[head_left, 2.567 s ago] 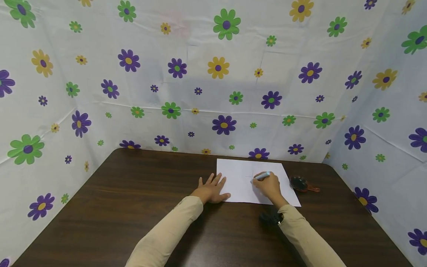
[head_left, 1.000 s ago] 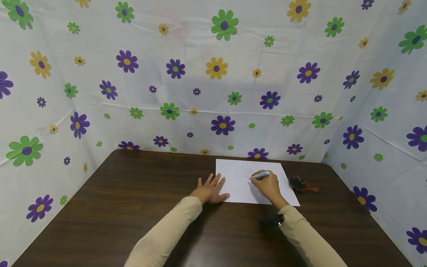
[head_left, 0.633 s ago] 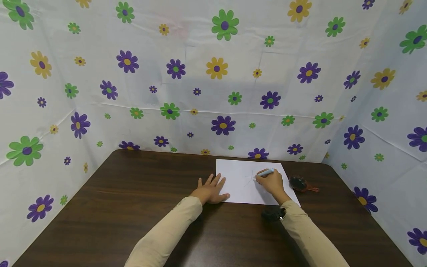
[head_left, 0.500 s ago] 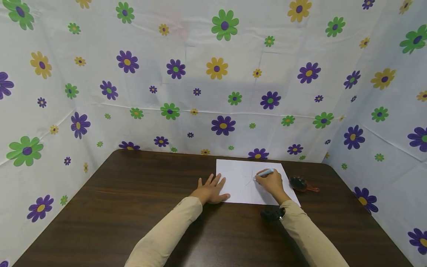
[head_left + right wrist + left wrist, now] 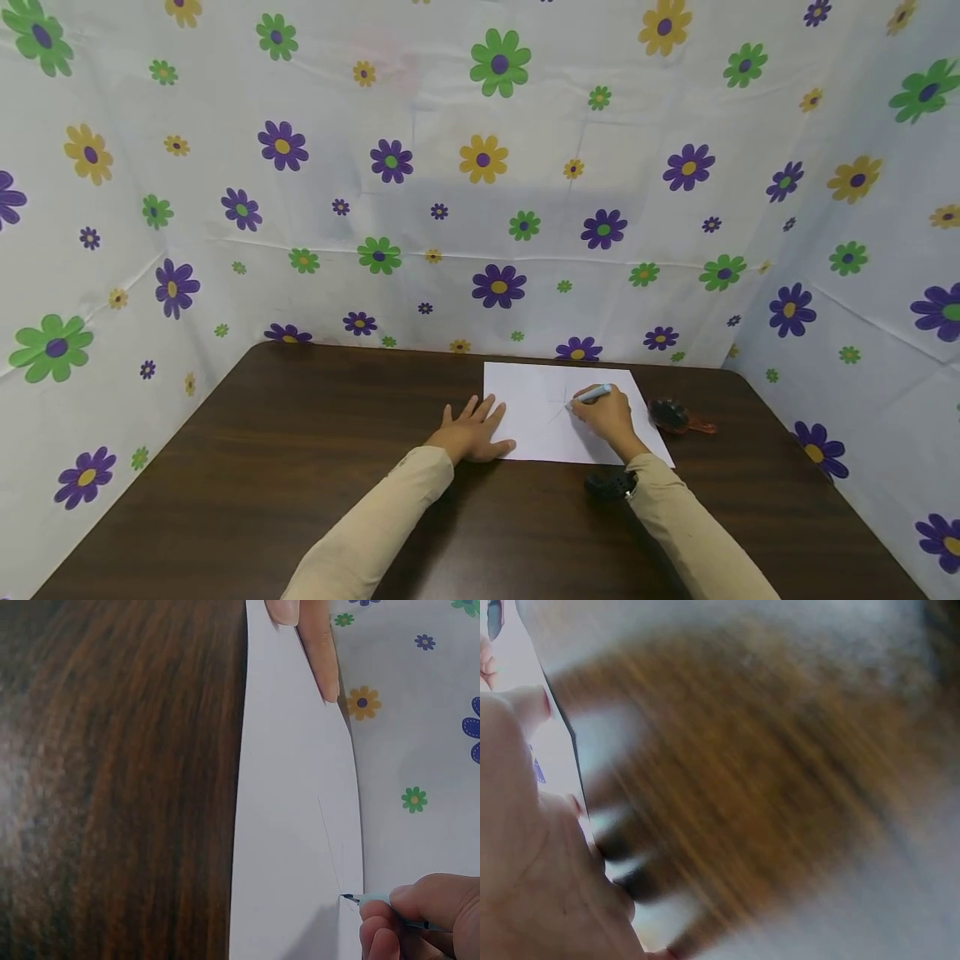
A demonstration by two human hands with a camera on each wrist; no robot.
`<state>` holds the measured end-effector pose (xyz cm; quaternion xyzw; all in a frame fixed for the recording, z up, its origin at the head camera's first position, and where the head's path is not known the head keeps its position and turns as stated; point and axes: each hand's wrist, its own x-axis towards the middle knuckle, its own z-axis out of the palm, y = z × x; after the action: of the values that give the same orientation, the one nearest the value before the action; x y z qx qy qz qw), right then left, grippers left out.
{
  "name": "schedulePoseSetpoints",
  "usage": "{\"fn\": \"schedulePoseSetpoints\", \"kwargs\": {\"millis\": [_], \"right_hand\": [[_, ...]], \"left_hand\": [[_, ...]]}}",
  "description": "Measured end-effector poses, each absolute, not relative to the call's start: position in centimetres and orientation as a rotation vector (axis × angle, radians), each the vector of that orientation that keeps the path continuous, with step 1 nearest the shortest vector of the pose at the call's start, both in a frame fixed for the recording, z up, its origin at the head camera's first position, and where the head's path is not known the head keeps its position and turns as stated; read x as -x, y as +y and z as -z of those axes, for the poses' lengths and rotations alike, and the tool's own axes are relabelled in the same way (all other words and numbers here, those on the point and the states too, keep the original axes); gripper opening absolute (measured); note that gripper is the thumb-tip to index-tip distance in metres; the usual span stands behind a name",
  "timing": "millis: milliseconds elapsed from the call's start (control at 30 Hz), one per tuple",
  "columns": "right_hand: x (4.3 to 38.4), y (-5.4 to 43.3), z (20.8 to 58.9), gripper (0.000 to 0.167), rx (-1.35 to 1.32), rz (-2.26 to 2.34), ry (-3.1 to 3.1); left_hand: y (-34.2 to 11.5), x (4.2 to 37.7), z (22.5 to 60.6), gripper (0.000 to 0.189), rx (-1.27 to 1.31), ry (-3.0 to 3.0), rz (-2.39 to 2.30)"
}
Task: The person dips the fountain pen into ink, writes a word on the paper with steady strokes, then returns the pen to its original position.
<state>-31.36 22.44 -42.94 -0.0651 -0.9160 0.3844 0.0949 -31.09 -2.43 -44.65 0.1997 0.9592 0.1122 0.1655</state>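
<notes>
A white sheet of paper (image 5: 525,383) lies near the table's far edge, with thin crossing lines and a slanting stroke toward the lower left. My left hand (image 5: 467,435) rests with fingers spread over the sheet's left edge; in the left wrist view this hand (image 5: 532,862) lies along the paper's border. Over the sheet's right half, my right hand (image 5: 609,421) pinches a light blue pen (image 5: 595,393). The right wrist view shows the dark pen tip (image 5: 347,897) right at the lower end of a thin line, with curled fingers (image 5: 379,930) behind it.
A dark oval object with a reddish-brown handle (image 5: 678,416) lies just right of the paper. A black device (image 5: 610,485) sits at the right wrist. The brown wooden table (image 5: 225,500) meets flower-patterned white cloth (image 5: 330,183) at the back and sides.
A slanting stroke has been added below the crossing lines. The right hand moved right with the pen, then slightly back left. The left hand has stayed in place on the paper.
</notes>
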Motion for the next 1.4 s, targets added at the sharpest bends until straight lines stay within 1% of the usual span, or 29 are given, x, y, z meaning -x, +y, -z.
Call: {"fn": "schedulePoseSetpoints", "kwargs": {"millis": [133,500,733,1133,1400], "right_hand": [[31.2,22.4,43.0,0.017,0.193,-1.128,-2.723],[30.7,22.6,42.4,0.015,0.118,-1.016,-2.725],[30.1,22.9,42.0,0.013,0.108,-0.983,-2.757],[28.7,23.7,41.8,0.011,0.043,-0.949,-2.746],[28.2,24.4,41.9,0.006,-0.031,-0.891,-2.719]], "left_hand": [[-2.5,31.1,45.2,0.078,-0.574,2.730,-0.309],[-2.4,30.3,43.1,0.075,-0.570,2.725,-0.321],[-2.4,31.1,44.3,0.076,-0.571,2.721,-0.324],[-2.4,31.2,44.4,0.076,-0.569,2.706,-0.315],[-2.5,32.2,45.9,0.078,-0.590,2.724,-0.309]]}}
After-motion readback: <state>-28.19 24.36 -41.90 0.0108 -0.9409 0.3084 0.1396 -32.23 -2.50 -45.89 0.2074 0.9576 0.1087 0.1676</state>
